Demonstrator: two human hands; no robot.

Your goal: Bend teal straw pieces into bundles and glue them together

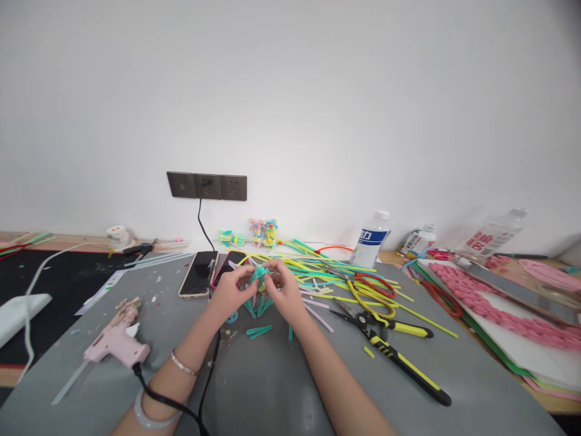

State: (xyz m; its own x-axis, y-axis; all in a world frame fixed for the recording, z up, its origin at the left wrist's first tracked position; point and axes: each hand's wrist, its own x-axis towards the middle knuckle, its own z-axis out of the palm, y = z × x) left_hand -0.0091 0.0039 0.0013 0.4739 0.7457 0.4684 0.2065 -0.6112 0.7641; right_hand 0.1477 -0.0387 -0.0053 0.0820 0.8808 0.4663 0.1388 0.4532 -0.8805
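My left hand [231, 292] and my right hand [285, 292] meet above the grey mat [272, 387], both pinched on a small teal pipe-cleaner piece [258, 275] held between the fingertips. Short bent teal pieces [258, 330] lie on the mat just below my hands. A spread of yellow and green pipe cleaners [327, 275] lies to the right of my right hand. My left wrist wears a thin bracelet and a pale bangle.
A pink glue gun [118, 340] lies at left with its black cord crossing my left arm. Two phones [198, 274] lie behind my hands. Yellow-and-black pliers [394, 351], red-handled scissors [370, 283], water bottles [370, 239] and pink braids on boards [490, 309] fill the right.
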